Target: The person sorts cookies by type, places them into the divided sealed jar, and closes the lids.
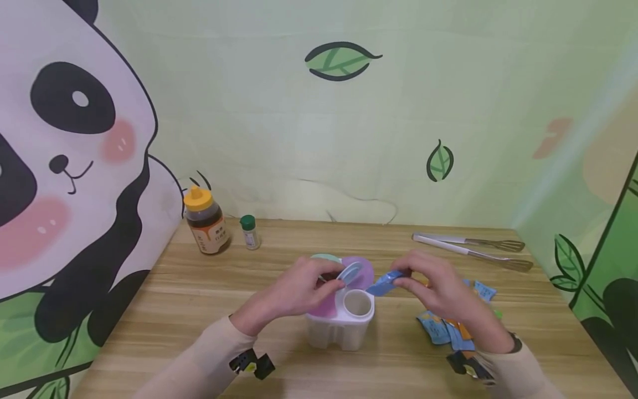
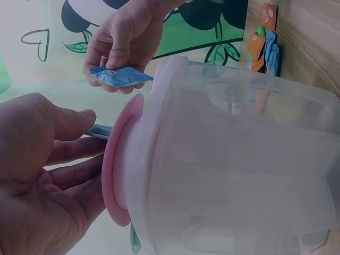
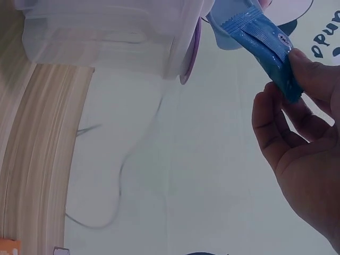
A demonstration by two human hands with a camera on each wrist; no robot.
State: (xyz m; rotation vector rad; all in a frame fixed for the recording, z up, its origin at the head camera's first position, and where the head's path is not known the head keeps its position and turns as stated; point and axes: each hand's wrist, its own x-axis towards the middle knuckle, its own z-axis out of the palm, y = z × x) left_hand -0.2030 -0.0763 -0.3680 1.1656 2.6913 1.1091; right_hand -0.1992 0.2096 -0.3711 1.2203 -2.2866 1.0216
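Observation:
A white container (image 1: 335,331) with several round lids stands on the table. My left hand (image 1: 311,285) pinches a light-blue lid (image 1: 351,271), tilted up beside a round opening (image 1: 358,303). In my right hand (image 1: 432,281) a small blue packet (image 1: 384,283) is pinched between thumb and fingers, its free end close to that opening's rim. A pink lid (image 2: 118,164) lies close by my left fingers in the left wrist view, and a purple lid (image 1: 363,270) sits at the back. The right wrist view shows the blue packet (image 3: 265,50) in front of the raised lid (image 3: 226,37).
Several blue and orange packets (image 1: 436,328) lie on the table (image 1: 269,343) under my right forearm. Two slotted tools with white handles (image 1: 473,252) rest at the back right. A yellow-capped bottle (image 1: 206,224) and a small green-capped shaker (image 1: 250,233) stand at the back left.

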